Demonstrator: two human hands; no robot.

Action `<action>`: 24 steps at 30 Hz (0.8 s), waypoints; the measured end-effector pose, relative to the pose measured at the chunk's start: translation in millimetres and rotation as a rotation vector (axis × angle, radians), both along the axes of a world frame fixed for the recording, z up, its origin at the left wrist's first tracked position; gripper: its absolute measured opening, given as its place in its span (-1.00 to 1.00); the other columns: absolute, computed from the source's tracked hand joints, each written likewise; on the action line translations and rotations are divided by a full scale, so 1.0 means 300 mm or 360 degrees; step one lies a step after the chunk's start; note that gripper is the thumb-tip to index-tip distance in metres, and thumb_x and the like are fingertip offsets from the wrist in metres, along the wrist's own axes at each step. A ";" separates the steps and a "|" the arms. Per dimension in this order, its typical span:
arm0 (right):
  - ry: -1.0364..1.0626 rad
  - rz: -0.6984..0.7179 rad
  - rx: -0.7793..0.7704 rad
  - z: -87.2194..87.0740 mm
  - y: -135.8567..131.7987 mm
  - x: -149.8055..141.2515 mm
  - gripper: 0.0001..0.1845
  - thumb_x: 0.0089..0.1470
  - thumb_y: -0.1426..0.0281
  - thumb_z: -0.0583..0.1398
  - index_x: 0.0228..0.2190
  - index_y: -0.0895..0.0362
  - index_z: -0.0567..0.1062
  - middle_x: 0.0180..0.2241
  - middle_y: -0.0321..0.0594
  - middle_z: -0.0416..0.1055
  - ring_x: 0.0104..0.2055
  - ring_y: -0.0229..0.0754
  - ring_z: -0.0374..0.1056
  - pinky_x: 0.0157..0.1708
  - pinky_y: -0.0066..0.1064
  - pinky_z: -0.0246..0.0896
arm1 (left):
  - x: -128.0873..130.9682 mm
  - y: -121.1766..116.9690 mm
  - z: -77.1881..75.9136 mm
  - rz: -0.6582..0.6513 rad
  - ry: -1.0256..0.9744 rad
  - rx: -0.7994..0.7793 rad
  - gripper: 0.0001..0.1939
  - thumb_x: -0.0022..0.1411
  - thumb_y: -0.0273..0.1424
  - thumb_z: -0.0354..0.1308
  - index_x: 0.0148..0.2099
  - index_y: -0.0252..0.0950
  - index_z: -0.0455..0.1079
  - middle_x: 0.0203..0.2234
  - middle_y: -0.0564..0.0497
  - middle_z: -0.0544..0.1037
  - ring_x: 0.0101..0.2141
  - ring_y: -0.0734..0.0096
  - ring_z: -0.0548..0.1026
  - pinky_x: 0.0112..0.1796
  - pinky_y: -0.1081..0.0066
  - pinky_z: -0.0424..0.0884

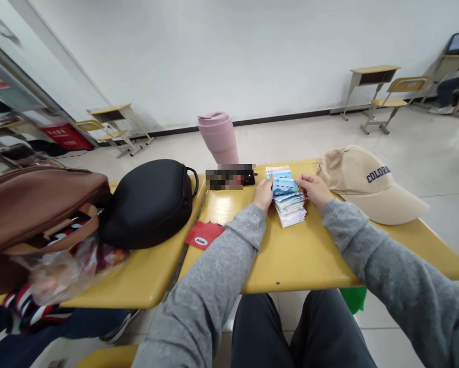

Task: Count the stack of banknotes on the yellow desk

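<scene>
My left hand [264, 194] pinches the left end of a flat blue-and-white packet [284, 187] with a dashed line printed on it. At its other end, the fingers of my right hand [315, 189] are closed on the packet's edge. Just below lies a stack of similar thin packets [291, 212], white edges towards me, on the yellow desk [306, 260]. Behind the held packet, more blue and pale pink packets [278, 170] show, partly hidden by it. Whether these belong to the same stack I cannot tell.
A beige cap [379, 186] lies right of my right hand. Beyond my left hand are a pink tumbler [219, 137] and a partly blurred dark phone-like object [248, 176]. A red packet [203, 234], black case [148, 204] and brown bag [41, 204] lie leftward.
</scene>
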State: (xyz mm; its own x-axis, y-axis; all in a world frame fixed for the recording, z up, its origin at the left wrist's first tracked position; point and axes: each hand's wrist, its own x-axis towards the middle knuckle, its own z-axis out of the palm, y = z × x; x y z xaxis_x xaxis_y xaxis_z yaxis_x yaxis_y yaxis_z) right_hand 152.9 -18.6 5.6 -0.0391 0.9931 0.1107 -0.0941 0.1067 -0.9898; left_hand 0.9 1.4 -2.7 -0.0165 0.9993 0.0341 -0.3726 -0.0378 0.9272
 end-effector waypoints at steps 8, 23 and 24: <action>-0.0029 -0.0016 0.0022 -0.012 0.004 0.004 -0.63 -0.26 0.12 0.28 -0.63 0.13 0.31 -0.75 -0.44 0.15 -0.71 -0.40 0.01 -0.67 -0.48 -0.20 | 0.002 0.007 -0.007 -0.0005 0.0017 -0.0027 -0.79 -0.01 -0.26 0.22 -0.43 -0.33 0.43 -0.54 0.03 0.53 -0.39 0.36 0.49 -0.26 0.36 0.34; -0.0209 -0.0110 0.0139 -0.023 0.006 0.002 -0.58 -0.22 0.09 0.29 -0.66 0.12 0.26 -0.74 -0.41 0.22 -0.66 -0.37 0.06 -0.61 -0.44 -0.08 | 0.006 -0.019 0.017 -0.0144 -0.0074 -0.0048 -0.77 -0.14 -0.33 0.34 -0.41 -0.34 0.44 -0.51 0.00 0.55 -0.43 0.35 0.51 -0.18 0.28 0.34; -0.0237 -0.0139 0.0138 -0.025 0.008 0.004 -0.59 -0.23 0.10 0.29 -0.65 0.11 0.26 -0.74 -0.41 0.22 -0.66 -0.37 0.06 -0.61 -0.44 -0.07 | 0.006 -0.019 0.016 -0.0141 -0.0068 -0.0049 -0.77 -0.15 -0.35 0.34 -0.42 -0.34 0.44 -0.51 0.00 0.55 -0.43 0.35 0.51 -0.17 0.28 0.34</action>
